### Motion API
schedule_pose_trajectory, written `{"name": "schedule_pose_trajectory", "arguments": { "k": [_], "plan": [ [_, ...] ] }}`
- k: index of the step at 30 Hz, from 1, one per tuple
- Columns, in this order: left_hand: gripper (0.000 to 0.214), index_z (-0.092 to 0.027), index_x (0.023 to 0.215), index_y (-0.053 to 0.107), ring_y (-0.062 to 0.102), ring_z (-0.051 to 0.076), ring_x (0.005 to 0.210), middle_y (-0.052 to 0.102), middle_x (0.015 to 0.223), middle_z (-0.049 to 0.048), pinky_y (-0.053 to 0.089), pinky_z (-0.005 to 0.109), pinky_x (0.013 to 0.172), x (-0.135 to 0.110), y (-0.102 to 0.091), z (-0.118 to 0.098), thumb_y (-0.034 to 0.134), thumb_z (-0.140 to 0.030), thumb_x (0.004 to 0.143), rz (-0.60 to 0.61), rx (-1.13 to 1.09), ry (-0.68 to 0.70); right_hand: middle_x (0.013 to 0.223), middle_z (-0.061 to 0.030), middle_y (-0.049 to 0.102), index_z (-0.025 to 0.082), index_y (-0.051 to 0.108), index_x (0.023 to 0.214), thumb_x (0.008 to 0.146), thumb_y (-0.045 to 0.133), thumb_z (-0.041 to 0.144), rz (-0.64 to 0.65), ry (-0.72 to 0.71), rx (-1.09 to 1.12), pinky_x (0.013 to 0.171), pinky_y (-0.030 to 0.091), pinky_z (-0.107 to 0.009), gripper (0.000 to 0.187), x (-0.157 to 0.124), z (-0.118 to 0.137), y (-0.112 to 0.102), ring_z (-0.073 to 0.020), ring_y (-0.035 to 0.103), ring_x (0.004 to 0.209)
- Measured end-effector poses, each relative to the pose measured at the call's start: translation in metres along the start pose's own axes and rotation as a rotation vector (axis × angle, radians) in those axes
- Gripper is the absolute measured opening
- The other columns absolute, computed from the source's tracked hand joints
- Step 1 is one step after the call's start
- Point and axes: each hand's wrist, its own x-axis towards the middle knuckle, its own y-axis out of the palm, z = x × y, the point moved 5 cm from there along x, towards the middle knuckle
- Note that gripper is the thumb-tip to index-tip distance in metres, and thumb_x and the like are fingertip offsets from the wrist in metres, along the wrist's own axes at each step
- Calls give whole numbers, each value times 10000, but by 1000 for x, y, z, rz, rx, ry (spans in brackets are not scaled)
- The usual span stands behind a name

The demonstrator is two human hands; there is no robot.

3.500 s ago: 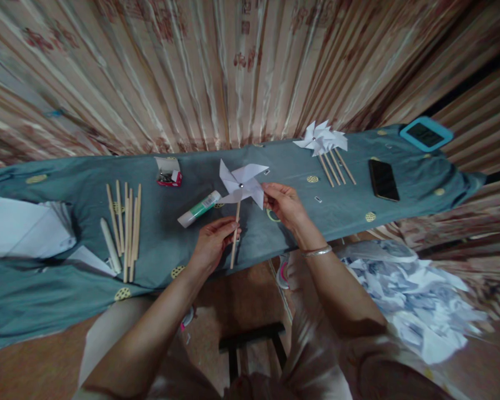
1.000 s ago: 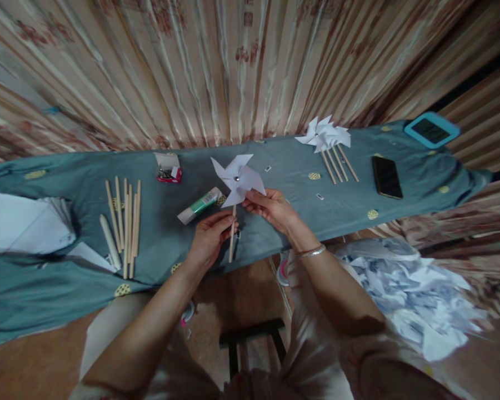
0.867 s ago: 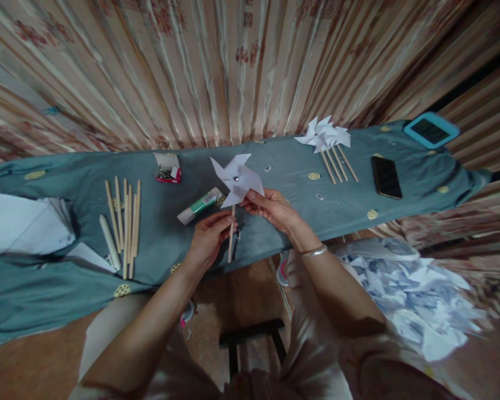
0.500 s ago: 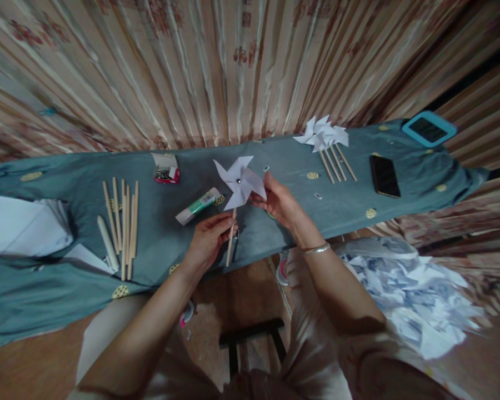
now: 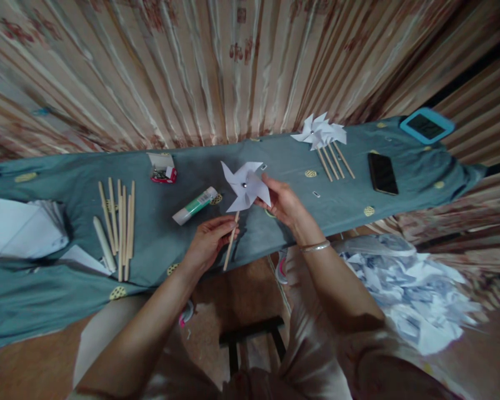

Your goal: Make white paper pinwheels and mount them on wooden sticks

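My left hand is closed around the thin wooden stick of a white paper pinwheel, pinching it below the blades. A round-headed pin sits at the pinwheel's centre, and the stick leans slightly right at its top. At the right-hand blade, my right hand grips the paper, with some fingertips hidden behind it. Left of the pinwheel lies a green and white glue stick. Farther left stands an opened small red box with metal pins inside.
Several wooden sticks and a pale pointed rod lie left, near a paper stack. Finished pinwheels, a phone and a blue-framed digital timer lie right. A bag of paper scraps sits below.
The pinwheel has shifted slightly right and tilted clockwise, its blades turned a little. Both hands remain at it, and the camera view has moved slightly.
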Motion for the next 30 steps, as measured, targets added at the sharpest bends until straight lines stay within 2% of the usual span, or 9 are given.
{"name": "schedule_pose_trajectory", "arguments": {
  "k": [4, 10, 13, 18, 30],
  "plan": [
    [300, -98, 759, 747, 643, 102, 586, 714, 688, 44, 523, 203, 599, 1, -1, 0, 890, -204, 518, -4, 5, 4, 572, 21, 663, 183, 652, 692, 767, 755, 359, 21, -23, 2, 526, 562, -211, 218, 2, -2, 0, -102, 595, 497],
    [355, -100, 763, 753, 641, 95, 575, 714, 679, 32, 530, 189, 585, 2, -2, 0, 916, -238, 479, 6, 3, 10, 586, 16, 664, 174, 657, 684, 763, 710, 231, 8, -33, -9, 626, 598, -287, 110, 4, -1, -2, -121, 599, 517],
    [380, -101, 768, 755, 642, 94, 572, 715, 673, 31, 533, 183, 578, 2, -2, 0, 926, -253, 465, 8, 5, 14, 553, 24, 652, 173, 648, 653, 755, 688, 193, -9, -28, 5, 601, 596, -271, 110, 2, 0, -1, -108, 574, 481],
    [347, -92, 769, 748, 640, 94, 574, 711, 674, 38, 529, 189, 590, 1, -2, -1, 914, -239, 502, 9, 8, 22, 529, 25, 642, 175, 646, 639, 741, 720, 214, -2, -35, -9, 524, 564, -232, 132, 1, 1, 2, -99, 560, 450],
    [321, -107, 749, 741, 627, 95, 571, 700, 658, 28, 514, 197, 575, 1, 0, -3, 902, -217, 494, -16, -14, 43, 529, 19, 655, 160, 637, 656, 765, 700, 207, 24, 28, -30, 503, 527, -187, 134, -2, -3, 5, -94, 608, 457]
  ]
}}
